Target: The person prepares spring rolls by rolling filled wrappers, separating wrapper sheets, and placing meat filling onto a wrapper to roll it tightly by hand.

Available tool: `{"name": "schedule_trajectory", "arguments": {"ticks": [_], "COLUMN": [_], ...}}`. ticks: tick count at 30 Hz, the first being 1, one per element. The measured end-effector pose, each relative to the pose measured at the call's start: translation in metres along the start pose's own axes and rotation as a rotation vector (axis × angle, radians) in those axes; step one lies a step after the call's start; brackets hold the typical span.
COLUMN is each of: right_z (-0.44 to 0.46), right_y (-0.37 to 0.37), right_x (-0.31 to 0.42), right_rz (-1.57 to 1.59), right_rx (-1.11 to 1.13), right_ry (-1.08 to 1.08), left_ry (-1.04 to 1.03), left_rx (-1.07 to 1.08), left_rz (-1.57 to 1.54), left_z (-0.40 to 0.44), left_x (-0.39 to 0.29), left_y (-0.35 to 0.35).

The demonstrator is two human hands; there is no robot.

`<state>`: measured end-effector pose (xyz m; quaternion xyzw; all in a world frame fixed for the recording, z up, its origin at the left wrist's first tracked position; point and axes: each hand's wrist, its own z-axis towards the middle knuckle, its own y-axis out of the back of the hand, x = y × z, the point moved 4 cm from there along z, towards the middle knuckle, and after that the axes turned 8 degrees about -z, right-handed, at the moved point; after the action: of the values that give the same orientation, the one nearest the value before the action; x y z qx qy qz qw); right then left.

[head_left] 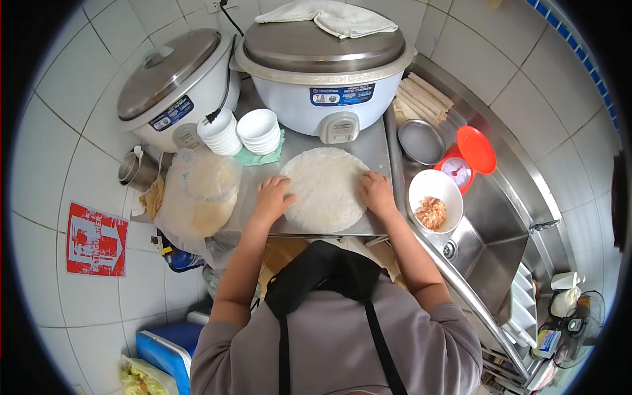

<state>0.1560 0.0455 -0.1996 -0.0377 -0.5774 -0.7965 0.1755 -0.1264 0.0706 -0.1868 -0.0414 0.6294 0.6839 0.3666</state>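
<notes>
A round, thin white wrapper sheet (326,191) lies flat on the steel table (299,139). At its left edge is my left hand (272,197), fingers apart, the thumb on the sheet. My right hand (376,193) touches the right edge, its fingers bent inward; whether they pinch the sheet is too small to tell. Left of my left hand sits a clear plastic bag (201,187) with more pale round sheets inside. A white bowl (435,201) with chopped orange-pink filling (431,212) stands right of my right hand.
Two rice cookers (322,82) (176,92) stand at the back, with stacked white bowls (259,130) before them. To the right are a round metal tray (421,141), a red scale (457,170), rolled sheets (421,99) and a sink (490,253). A blue cooler (164,355) stands lower left.
</notes>
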Motion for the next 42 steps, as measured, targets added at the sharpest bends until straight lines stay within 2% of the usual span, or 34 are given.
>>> {"name": "schedule_trajectory", "arguments": {"ticks": [6, 8, 11, 12, 13, 15, 17, 19, 20, 21, 23, 26, 29, 32, 35, 36, 42], "right_z": [-0.014, -0.014, -0.020, -0.023, -0.029, -0.051, -0.071, -0.086, -0.088, -0.087, -0.075, -0.059, -0.052, -0.045, -0.038, -0.040, -0.054], "right_y": [0.013, 0.014, 0.044, 0.062, 0.075, 0.080, 0.079, 0.069, 0.061, 0.060, 0.054, 0.037, 0.015, -0.020, 0.023, 0.023, 0.029], "right_x": [-0.022, -0.025, -0.028, -0.036, -0.045, -0.103, -0.162, -0.202, -0.216, -0.216, -0.204, -0.192, -0.182, -0.196, -0.164, -0.166, -0.160], "right_rz": [-0.124, -0.110, 0.057, 0.060, 0.069, 0.140, -0.043, -0.283, -0.271, -0.248, -0.201, -0.257, -0.304, -0.242, 0.149, 0.283, 0.773], "right_rx": [0.100, 0.075, -0.057, -0.108, -0.158, -0.227, 0.033, 0.328, 0.488, 0.534, 0.622, 0.802, 0.613, 0.713, 0.812, 0.786, 0.660], "right_ry": [-0.121, -0.087, -0.136, -0.186, -0.233, -0.549, -0.627, -0.661, -0.681, -0.703, -0.744, -0.528, -0.474, -0.403, -0.586, -0.713, -0.740], "left_ry": [0.023, 0.074, 0.016, -0.075, -0.116, -0.175, -0.265, -0.047, 0.081, 0.217, 0.395, 0.492, 0.474, 0.487, 0.486, 0.494, 0.485], "left_rx": [0.047, 0.073, -0.042, -0.109, -0.109, -0.103, -0.019, 0.381, 0.550, 0.722, 0.845, 0.913, 0.876, 0.865, 0.850, 0.843, 0.859], "left_rz": [0.074, 0.062, 0.092, 0.100, -0.011, -0.228, -0.443, -0.776, -0.953, -1.125, -1.192, -1.407, -1.449, -1.435, -1.421, -1.422, -1.424], "left_z": [-0.001, 0.004, 0.008, 0.010, 0.017, 0.027, 0.038, 0.044, 0.046, 0.046, 0.047, 0.052, 0.056, 0.057, 0.058, 0.057, 0.060], "left_x": [-0.012, -0.014, -0.015, -0.029, -0.043, -0.070, -0.108, -0.143, -0.156, -0.171, -0.201, -0.221, -0.217, -0.219, -0.222, -0.221, -0.216], "left_y": [-0.018, -0.027, -0.030, -0.023, -0.021, -0.024, -0.051, -0.099, -0.129, -0.156, -0.180, -0.200, -0.217, -0.211, -0.204, -0.204, -0.207]}}
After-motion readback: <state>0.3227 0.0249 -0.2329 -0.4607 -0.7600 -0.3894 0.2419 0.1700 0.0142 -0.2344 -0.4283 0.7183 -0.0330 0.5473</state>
